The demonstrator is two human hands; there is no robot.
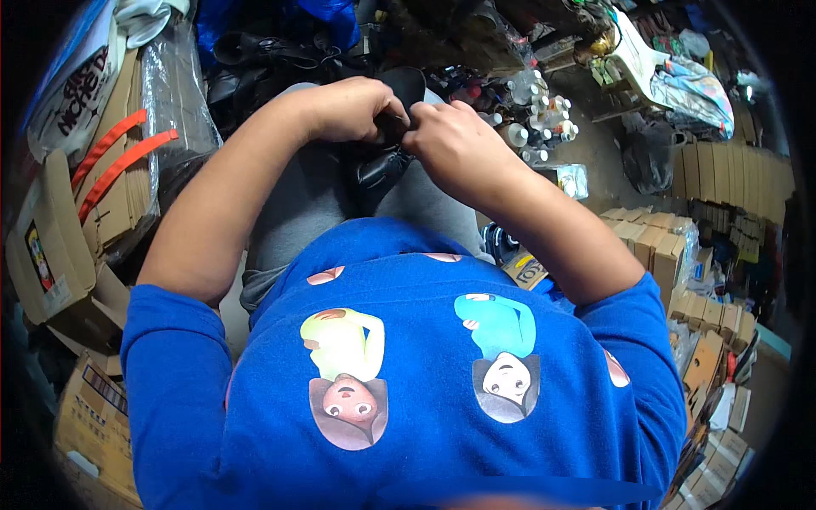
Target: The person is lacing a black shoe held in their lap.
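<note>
A black leather shoe [382, 172] rests between my knees, its toe toward me and its upper part rising behind my fingers. My left hand [359, 109] is closed at the left of its opening, thumb and fingers pinched together. From the other side my right hand [455, 136] meets it, fingers curled in at the shoe's right edge. The two sets of fingertips nearly touch. Exactly which part of the shoe they pinch, perhaps the laces, is hidden in shadow. More black shoes [263, 53] lie in a dark heap beyond my left hand.
White-capped bottles [535, 110] stand on the floor to the far right. Open cardboard boxes [59, 246] and plastic-wrapped cardboard [174, 102] crowd my left. Stacked boxes [654, 242] line the right side. A white chair [646, 64] with cloth on it stands at the far right.
</note>
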